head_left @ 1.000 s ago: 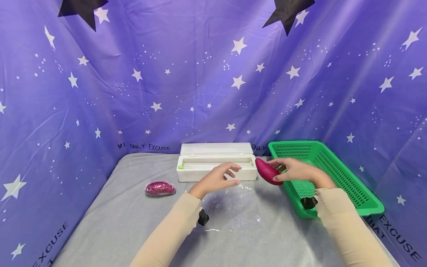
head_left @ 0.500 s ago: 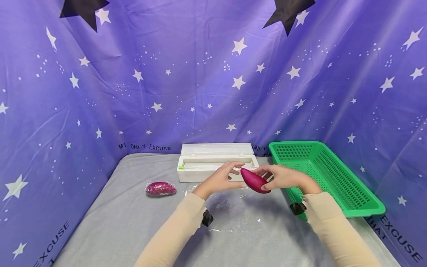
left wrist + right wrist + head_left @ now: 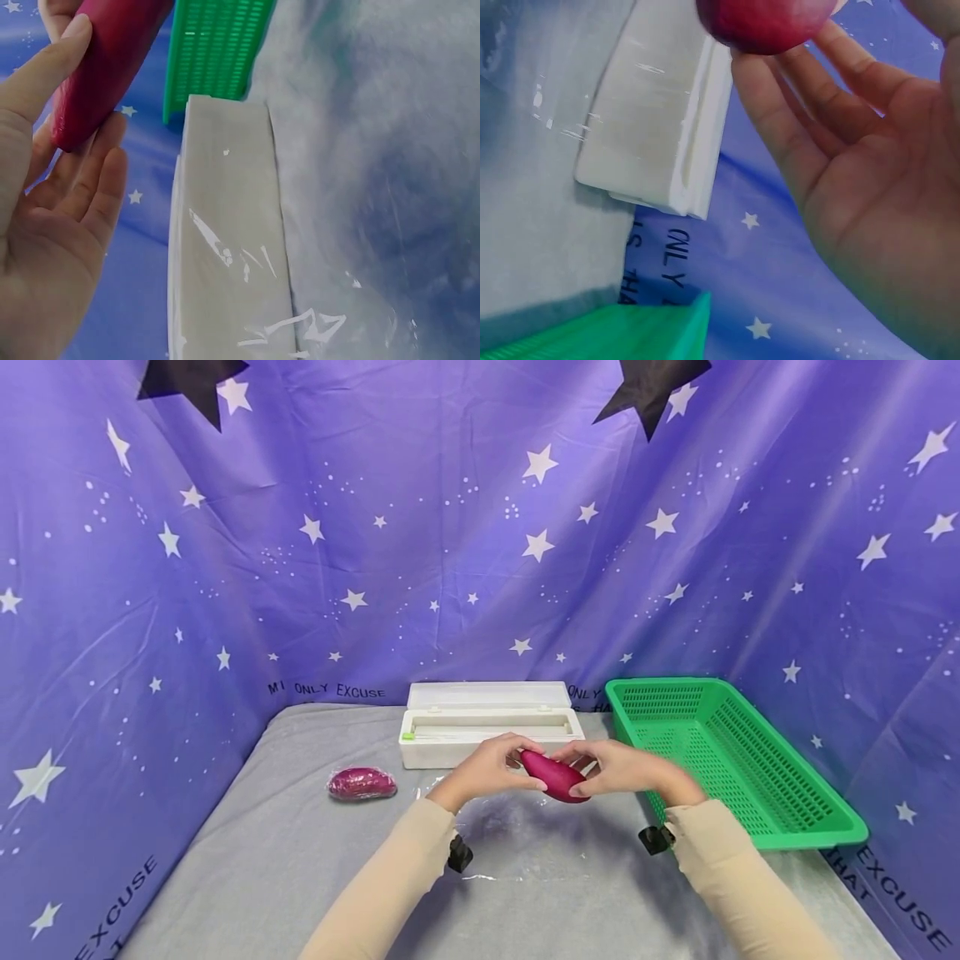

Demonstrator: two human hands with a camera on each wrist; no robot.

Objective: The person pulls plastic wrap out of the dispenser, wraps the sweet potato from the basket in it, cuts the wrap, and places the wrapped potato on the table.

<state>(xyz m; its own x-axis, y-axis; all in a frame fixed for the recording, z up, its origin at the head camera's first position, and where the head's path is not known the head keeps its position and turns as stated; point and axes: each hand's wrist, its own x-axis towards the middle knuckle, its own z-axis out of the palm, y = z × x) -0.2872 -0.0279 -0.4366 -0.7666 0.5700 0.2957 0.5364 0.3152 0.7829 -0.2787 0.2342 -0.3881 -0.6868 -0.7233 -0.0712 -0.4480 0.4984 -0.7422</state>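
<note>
Magenta oblong vegetable (image 3: 551, 775), bare-skinned: one, held in your two hands on the near side of the white box (image 3: 435, 755), its long axis tilted down toward your right. Your left hand (image 3: 491, 768): pinching the vegetable's left end, thumb on the near side, fingers behind. Your right hand (image 3: 622, 768): pinching the other end between thumb and fingers, nearer the box's right corner. Clear film (image 3: 525, 847): one sheet, spread in front of the box, below your hands; glints cross the box's front face in your left wrist view. Box lid (image 3: 487, 695): raised, along the box's back edge. Green tab (image 3: 408, 736): at the box's left end. Wrapped vegetable (image 3: 362, 783): one, magenta, in clear wrap, left of the box and slightly nearer you. Green basket (image 3: 765, 752): perforated, right of the box. Grey cloth (image 3: 300, 877): under the box. Purple curtain (image 3: 450, 568): star-printed, behind the box.
</note>
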